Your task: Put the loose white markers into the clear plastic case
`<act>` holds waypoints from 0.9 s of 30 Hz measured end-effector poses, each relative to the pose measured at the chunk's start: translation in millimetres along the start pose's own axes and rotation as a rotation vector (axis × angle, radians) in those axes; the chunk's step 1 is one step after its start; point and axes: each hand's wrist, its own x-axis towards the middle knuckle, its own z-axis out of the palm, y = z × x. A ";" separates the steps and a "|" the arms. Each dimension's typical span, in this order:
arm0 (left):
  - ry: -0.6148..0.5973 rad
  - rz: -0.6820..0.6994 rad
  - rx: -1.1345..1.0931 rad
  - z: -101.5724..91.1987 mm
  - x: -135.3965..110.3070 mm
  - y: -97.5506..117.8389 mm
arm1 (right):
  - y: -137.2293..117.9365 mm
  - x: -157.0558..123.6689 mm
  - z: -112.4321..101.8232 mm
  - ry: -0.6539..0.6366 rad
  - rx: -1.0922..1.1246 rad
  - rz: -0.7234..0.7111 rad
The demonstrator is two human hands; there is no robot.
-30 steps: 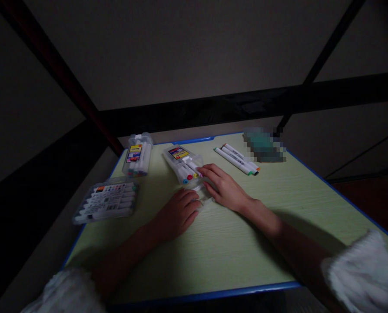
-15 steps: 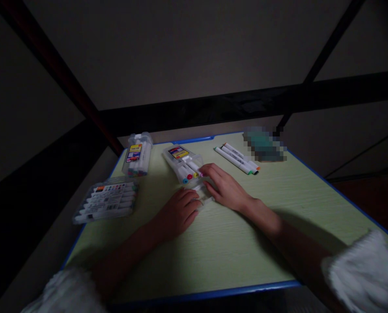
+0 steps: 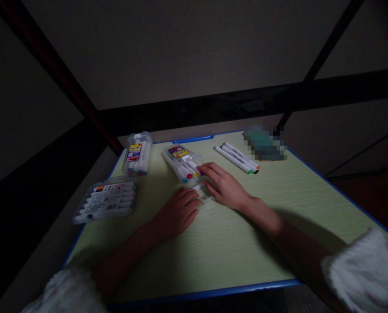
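A clear marker case [image 3: 170, 158] lies at mid-table with its lid [image 3: 204, 191] swung open towards me. White markers with blue, red and yellow ends [image 3: 189, 176] show at its mouth. My left hand [image 3: 177, 211] rests at the lid's left side, fingers bent over its edge. My right hand [image 3: 224, 184] reaches in from the right, its fingertips touching the marker ends on the case's right side. The right thumb is apart from the fingers, beside the lid. The fingertips partly cover the rightmost marker.
Loose white markers [image 3: 236, 158] lie together right of the case. Two more clear cases of markers stand left: one upright at the back [image 3: 137, 154], one flat in front [image 3: 107, 200]. A blurred green object [image 3: 263, 143] sits at the back right of the table [image 3: 233, 256].
My right fingertips have shifted very slightly to the left over the marker ends. The left hand and the case stay in place.
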 end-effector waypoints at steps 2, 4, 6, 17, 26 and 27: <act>0.001 0.000 0.006 0.0 0.5 0.2 | -0.5 -0.1 0.3 -0.003 -0.005 0.003; 0.000 -0.004 0.013 -0.2 0.9 0.7 | -0.8 -0.2 0.3 -0.007 -0.012 0.006; 0.004 0.001 0.015 -0.3 1.0 1.0 | -0.9 -0.2 -0.1 -0.012 -0.018 0.014; -0.013 -0.017 0.003 0.3 -0.1 0.4 | 0.3 -0.6 0.2 -0.013 -0.021 0.045; -0.019 -0.020 0.008 -2.0 2.5 2.2 | 0.8 -1.1 0.8 -0.018 -0.025 0.058; -0.018 -0.020 0.006 -2.0 2.4 2.1 | 0.7 -1.0 0.9 -0.018 -0.027 0.056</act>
